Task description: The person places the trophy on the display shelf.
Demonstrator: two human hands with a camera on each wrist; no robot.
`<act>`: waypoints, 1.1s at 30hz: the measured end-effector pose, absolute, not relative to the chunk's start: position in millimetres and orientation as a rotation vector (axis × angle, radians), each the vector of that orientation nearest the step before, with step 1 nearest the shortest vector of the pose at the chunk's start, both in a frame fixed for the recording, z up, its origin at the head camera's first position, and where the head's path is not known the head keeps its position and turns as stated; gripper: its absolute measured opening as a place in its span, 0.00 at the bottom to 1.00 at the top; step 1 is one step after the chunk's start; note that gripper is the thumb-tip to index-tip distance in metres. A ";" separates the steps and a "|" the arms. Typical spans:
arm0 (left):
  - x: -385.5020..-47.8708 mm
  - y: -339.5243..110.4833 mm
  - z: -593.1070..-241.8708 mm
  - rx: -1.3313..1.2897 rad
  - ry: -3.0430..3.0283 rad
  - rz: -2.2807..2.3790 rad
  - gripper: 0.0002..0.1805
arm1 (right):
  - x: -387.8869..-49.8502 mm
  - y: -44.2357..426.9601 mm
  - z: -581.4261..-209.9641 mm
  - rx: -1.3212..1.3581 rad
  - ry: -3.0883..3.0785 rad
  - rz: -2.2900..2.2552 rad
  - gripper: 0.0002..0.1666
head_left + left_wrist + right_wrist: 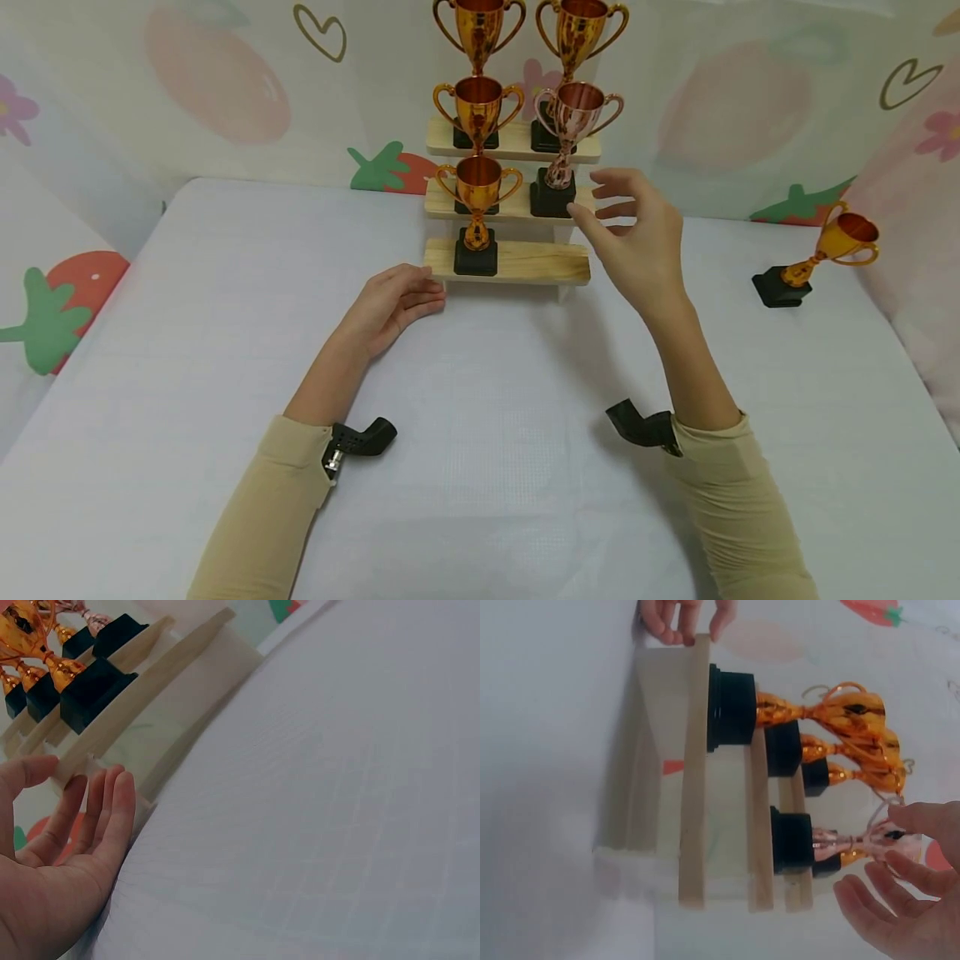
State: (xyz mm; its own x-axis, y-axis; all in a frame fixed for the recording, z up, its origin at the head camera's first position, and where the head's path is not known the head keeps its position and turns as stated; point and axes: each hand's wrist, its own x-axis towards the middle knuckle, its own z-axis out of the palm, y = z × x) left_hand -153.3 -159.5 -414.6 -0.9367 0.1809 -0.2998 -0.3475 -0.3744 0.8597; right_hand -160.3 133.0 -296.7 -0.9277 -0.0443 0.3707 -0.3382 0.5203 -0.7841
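A three-step wooden display shelf (543, 262) holds several gold trophies and one rose-pink trophy (577, 117), all on black bases. My left hand (393, 307) pinches the left end of the lowest board; in the left wrist view its thumb (34, 771) lies on the upper side and the fingers below. Beside the pink trophy on the middle step is my right hand (641, 237), fingers spread and bent, with nothing held. A gap shows between it and that trophy's base. On the lowest step, a gold trophy (478, 187) stands left of centre.
Another gold trophy (843, 237) stands apart on the white table (480, 467), to the right. A fruit-printed backdrop (375, 83) rises close behind the shelf. Black wrist mounts (367, 437) stick out from both sleeves.
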 end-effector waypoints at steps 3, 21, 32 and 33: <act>-153.2 -159.5 -414.7 -0.225 1.528 2.360 0.06 | -160.0 140.2 -297.8 0.278 -2.468 1.352 0.22; -153.3 -158.2 -414.1 -0.261 1.531 2.357 0.05 | -172.0 189.0 -302.1 -0.019 -2.484 1.203 0.27; -152.1 -157.7 -412.1 -0.251 1.527 2.359 0.05 | -176.1 223.2 -299.4 -0.196 -2.429 1.134 0.28; -151.9 -157.8 -412.1 -0.250 1.522 2.360 0.05 | -176.5 225.8 -299.4 -0.212 -2.424 1.127 0.28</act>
